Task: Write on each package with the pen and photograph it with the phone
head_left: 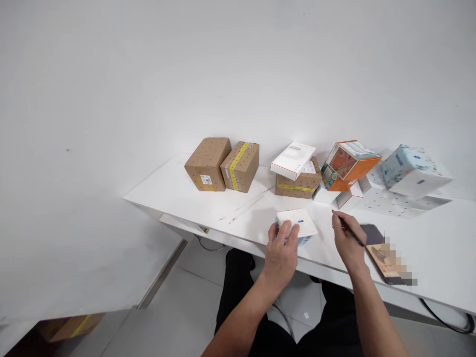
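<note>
My left hand (281,248) is closed over the near left side of a small white pack (302,222) with a blue mark on its top and bluish sides. It looks like a tissue pack and sits close to the table's front edge. Between the thumb and fingers of my right hand (348,243) is a slim black pen (348,227), its tip pointing up and left, to the right of the pack and apart from it. A phone or tablet (374,235) with a lit, partly pixelated screen lies on the table beside my right wrist.
Along the wall on the white table (439,248) stand two brown cartons (208,161), a third carton (293,184) under a white box (292,157), an orange box (353,166) on white boxes, and bluish-white packs (412,171). A cable (442,315) hangs below the front edge.
</note>
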The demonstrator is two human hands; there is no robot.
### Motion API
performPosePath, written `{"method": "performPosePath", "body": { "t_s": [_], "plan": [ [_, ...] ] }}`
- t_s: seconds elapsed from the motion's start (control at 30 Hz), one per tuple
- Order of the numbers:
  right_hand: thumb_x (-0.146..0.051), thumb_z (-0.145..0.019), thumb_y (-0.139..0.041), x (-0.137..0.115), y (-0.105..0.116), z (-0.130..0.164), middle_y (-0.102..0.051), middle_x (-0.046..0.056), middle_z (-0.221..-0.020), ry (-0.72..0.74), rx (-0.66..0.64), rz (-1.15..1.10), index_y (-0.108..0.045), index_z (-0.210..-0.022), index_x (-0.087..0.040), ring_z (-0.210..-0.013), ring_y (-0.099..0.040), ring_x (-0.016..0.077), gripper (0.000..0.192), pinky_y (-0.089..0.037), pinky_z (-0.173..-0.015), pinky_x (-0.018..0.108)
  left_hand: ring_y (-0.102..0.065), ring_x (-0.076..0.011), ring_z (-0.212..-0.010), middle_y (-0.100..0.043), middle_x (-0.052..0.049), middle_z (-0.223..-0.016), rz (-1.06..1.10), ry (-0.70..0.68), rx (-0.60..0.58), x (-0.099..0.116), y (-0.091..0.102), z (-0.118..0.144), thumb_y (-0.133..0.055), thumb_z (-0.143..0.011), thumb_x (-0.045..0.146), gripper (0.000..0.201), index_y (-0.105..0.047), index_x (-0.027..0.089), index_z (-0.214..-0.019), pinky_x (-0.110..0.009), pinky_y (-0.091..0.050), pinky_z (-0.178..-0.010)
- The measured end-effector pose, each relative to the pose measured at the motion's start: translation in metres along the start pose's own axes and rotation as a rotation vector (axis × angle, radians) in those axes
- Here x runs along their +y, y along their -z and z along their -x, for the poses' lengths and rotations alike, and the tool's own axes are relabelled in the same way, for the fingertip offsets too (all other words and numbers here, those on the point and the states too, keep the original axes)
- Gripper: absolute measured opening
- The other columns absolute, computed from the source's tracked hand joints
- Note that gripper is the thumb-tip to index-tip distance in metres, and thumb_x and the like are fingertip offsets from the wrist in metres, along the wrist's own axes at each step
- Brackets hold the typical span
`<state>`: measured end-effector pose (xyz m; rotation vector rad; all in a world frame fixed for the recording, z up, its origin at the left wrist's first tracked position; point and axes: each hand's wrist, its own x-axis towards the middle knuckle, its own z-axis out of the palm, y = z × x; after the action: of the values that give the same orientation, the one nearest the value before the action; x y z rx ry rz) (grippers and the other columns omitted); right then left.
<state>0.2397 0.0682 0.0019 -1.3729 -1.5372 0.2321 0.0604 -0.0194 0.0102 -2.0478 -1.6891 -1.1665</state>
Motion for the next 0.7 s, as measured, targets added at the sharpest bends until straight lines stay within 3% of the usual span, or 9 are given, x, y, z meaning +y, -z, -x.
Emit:
{"method": "performPosePath", "body": {
  "t_s": [0.07,0.13,0.23,0.33,0.53,0.63,0.7],
  "plan": [
    [-0.025,-0.089,-0.044,0.026,0.003,0.003,-0.066,0.015,-0.101,0.122,-0.198,0.291,-0.065,-0.105,-0.014,-0.088,-0.060,0.0252,0.028,-0.048,-0.081,0.041,-0.053,-0.0239,-0.107,-0.057,-0.012,-0.118,0.006,0.008,0.012,0.000,0.000,0.000,-0.049,-0.089,0.012,0.028,-0.058,0.016,-0.115,-0.042,-0.050,-0.094],
    [-0.013,-0.087,-0.038,0.043,0.004,0.007,-0.065,0.018,-0.110,0.150,-0.344,0.537,-0.062,-0.116,-0.011,-0.094,-0.058,0.0288,0.037,-0.045,-0.085,0.044,-0.054,-0.0238,-0.106,-0.057,-0.012,-0.118,0.010,0.010,0.028,0.001,0.000,0.001,-0.049,-0.089,0.011,0.025,-0.058,0.017,-0.112,-0.042,-0.050,-0.094],
    [-0.007,-0.084,-0.038,0.053,0.002,0.013,-0.063,0.018,-0.120,0.132,-0.439,0.743,-0.057,-0.125,-0.010,-0.102,-0.053,0.0338,0.045,-0.045,-0.081,0.046,-0.054,-0.0237,-0.106,-0.057,-0.012,-0.117,0.010,0.003,0.038,0.002,0.001,0.001,-0.049,-0.089,0.012,0.022,-0.058,0.017,-0.108,-0.043,-0.050,-0.093],
    [-0.010,-0.084,-0.041,0.054,-0.002,0.018,-0.060,0.017,-0.125,0.144,-0.458,0.804,-0.054,-0.129,-0.012,-0.108,-0.049,0.0365,0.047,-0.044,-0.080,0.048,-0.055,-0.0243,-0.105,-0.057,-0.012,-0.117,0.004,-0.003,0.019,0.002,0.002,0.000,-0.050,-0.088,0.012,0.021,-0.058,0.016,-0.108,-0.043,-0.051,-0.092],
    [-0.011,-0.087,-0.038,0.063,-0.008,0.023,-0.060,0.016,-0.127,0.150,-0.435,0.756,-0.054,-0.131,-0.016,-0.107,-0.051,0.0335,0.048,-0.043,-0.084,0.048,-0.054,-0.0247,-0.106,-0.057,-0.012,-0.117,-0.008,-0.017,0.012,0.001,0.002,0.000,-0.049,-0.089,0.013,0.021,-0.056,0.016,-0.109,-0.044,-0.051,-0.092],
    [-0.017,-0.089,-0.039,0.071,0.006,0.023,-0.061,0.019,-0.121,0.128,-0.348,0.694,-0.056,-0.128,-0.012,-0.109,-0.052,0.0312,0.044,-0.041,-0.091,0.048,-0.054,-0.0247,-0.107,-0.057,-0.013,-0.118,-0.001,-0.012,0.007,0.001,0.000,0.001,-0.049,-0.089,0.013,0.023,-0.056,0.016,-0.110,-0.044,-0.051,-0.092],
    [-0.033,-0.091,-0.040,0.078,0.025,0.022,-0.057,0.020,-0.125,0.012,-0.250,0.716,-0.056,-0.128,-0.014,-0.115,-0.048,0.0352,0.045,-0.039,-0.092,0.052,-0.055,-0.0243,-0.107,-0.058,-0.013,-0.117,0.009,-0.011,0.013,0.001,0.000,0.001,-0.049,-0.090,0.013,0.022,-0.057,0.016,-0.111,-0.044,-0.051,-0.092]
  ]
}}
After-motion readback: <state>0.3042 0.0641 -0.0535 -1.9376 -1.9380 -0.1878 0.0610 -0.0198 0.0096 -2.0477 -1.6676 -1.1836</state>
